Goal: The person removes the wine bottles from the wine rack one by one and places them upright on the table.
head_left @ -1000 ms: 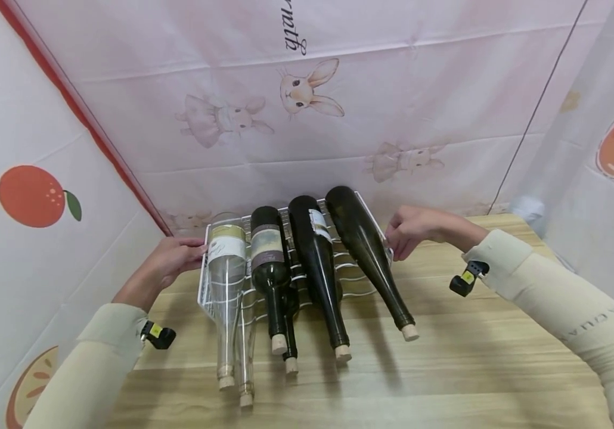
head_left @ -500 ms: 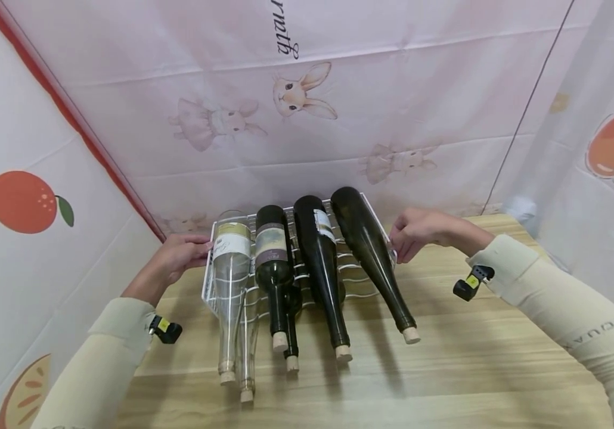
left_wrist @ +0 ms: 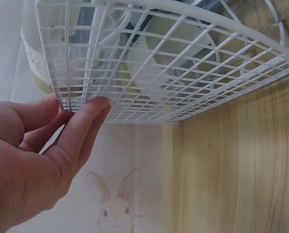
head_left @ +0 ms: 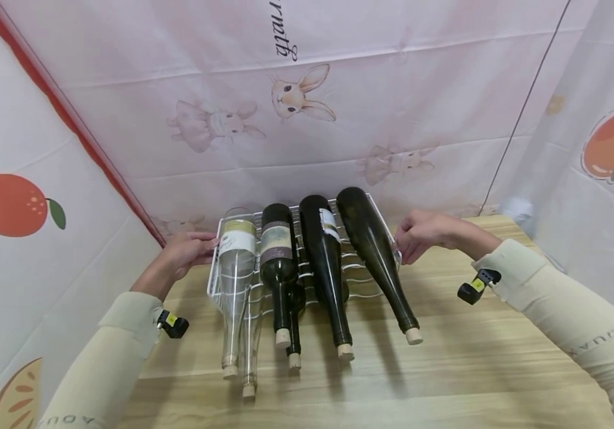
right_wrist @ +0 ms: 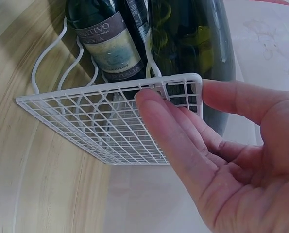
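A white wire rack stands near the back wall, loaded with corked wine bottles in two layers. On top lie a clear bottle, a dark bottle with a cream and purple label, a dark bottle with a white label and a plain dark green bottle. Necks point towards me; lower bottles are partly hidden. My left hand pinches the rack's left mesh side at its back edge, seen closely in the left wrist view. On the opposite side, my right hand pinches the right mesh panel.
The wooden table extends in front of the rack and to its right. A pink rabbit-print cloth hangs behind. Fruit-print sheets flank both sides. A whitish translucent object sits by the far right corner.
The rack with its bottles has shifted slightly right relative to the back cloth, both hands moving along with it. The head view has also shifted a little. Both grips stay the same.
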A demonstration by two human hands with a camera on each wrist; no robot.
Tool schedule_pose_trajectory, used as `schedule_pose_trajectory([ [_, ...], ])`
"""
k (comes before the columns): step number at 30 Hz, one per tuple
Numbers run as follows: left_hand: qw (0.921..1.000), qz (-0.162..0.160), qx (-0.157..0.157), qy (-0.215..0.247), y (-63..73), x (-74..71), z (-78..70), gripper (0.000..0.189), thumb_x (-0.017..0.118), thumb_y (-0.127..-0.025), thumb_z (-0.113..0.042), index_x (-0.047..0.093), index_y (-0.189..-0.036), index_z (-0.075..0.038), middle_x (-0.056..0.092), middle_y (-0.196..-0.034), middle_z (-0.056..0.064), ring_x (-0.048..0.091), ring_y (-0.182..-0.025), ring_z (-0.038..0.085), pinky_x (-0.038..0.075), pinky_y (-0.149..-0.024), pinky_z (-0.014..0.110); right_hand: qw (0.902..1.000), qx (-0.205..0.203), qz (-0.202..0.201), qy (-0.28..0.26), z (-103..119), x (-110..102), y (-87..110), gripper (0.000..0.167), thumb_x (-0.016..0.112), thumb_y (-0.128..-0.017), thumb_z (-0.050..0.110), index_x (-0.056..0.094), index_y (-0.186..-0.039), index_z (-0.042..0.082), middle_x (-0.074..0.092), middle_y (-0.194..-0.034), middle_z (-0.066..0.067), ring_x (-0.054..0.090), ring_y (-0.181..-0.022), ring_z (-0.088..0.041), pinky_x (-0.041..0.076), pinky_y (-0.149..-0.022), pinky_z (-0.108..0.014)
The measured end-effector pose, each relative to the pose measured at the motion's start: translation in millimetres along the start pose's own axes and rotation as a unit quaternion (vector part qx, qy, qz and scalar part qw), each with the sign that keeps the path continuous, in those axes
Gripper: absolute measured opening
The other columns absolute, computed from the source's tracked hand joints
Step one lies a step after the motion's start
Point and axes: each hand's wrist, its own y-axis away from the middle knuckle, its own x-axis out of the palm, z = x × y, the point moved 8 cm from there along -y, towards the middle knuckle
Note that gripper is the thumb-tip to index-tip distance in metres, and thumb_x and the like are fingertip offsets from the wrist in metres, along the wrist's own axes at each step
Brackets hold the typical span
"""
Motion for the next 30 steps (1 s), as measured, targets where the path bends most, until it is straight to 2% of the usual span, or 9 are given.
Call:
schedule_pose_trajectory([
  [4,0.9999,-0.001,0.004,-0.013,-1.1,2.7,-3.5,0.053,0.059,-0.105,-0.011,0.043,-0.152,0.009,0.071,-0.093,-0.010,0.072,-0.083,0.002,0.064,-0.083,0.023,1.0000,-0.003,-0.004,-0.008,-1,-1,2.9,0.019,0.059,-0.096,0.007,0.066,-0.104,-0.009,0.077,-0.085,-0.014,0.078,-0.084,-0.027,0.066,-0.086,-0.044],
  [9,0.9986,-0.013,-0.001,-0.051,-1.4,1.7,-6.9,0.049,0.059,-0.106,-0.016,0.049,-0.150,0.003,0.069,-0.124,0.013,0.073,-0.086,0.004,0.063,-0.085,0.024,0.9998,-0.008,-0.018,-0.009,-3,-1,6.3,0.022,0.058,-0.096,0.007,0.067,-0.106,-0.010,0.077,-0.087,-0.013,0.077,-0.084,-0.025,0.066,-0.086,-0.044],
  [11,0.9984,-0.014,-0.003,-0.054,-1.7,1.5,-7.7,0.049,0.059,-0.106,-0.018,0.050,-0.150,0.001,0.065,-0.132,0.018,0.073,-0.087,0.004,0.063,-0.085,0.024,0.9995,-0.012,-0.027,-0.007,-2,-1,7.4,0.023,0.058,-0.096,0.008,0.067,-0.106,-0.011,0.077,-0.087,-0.012,0.078,-0.084,-0.026,0.066,-0.085,-0.044],
  [18,0.9993,-0.013,0.001,-0.034,-4.9,5.0,-9.5,0.050,0.059,-0.106,-0.016,0.049,-0.150,0.004,0.070,-0.113,0.005,0.072,-0.085,0.004,0.064,-0.084,0.023,0.9988,-0.015,-0.045,-0.013,-2,-4,10.4,0.023,0.057,-0.096,0.007,0.068,-0.104,-0.011,0.077,-0.085,-0.012,0.077,-0.082,-0.025,0.066,-0.083,-0.043],
  [26,0.9982,-0.006,0.015,-0.059,-16.1,19.2,-16.5,0.048,0.056,-0.108,-0.018,0.050,-0.150,0.004,0.061,-0.137,0.022,0.069,-0.089,0.004,0.063,-0.084,0.023,0.9985,-0.006,-0.048,-0.025,-13,-8,18.1,0.022,0.054,-0.097,0.005,0.068,-0.101,-0.011,0.076,-0.083,-0.009,0.077,-0.081,-0.025,0.067,-0.082,-0.041],
  [30,0.9978,-0.004,0.010,-0.065,-20.2,24.6,-19.4,0.048,0.054,-0.108,-0.019,0.049,-0.152,0.002,0.057,-0.143,0.024,0.068,-0.094,0.007,0.063,-0.085,0.022,0.9983,-0.003,-0.049,-0.031,-16,-11,20.6,0.021,0.054,-0.097,0.005,0.068,-0.099,-0.010,0.075,-0.081,-0.008,0.077,-0.081,-0.025,0.067,-0.080,-0.039],
])
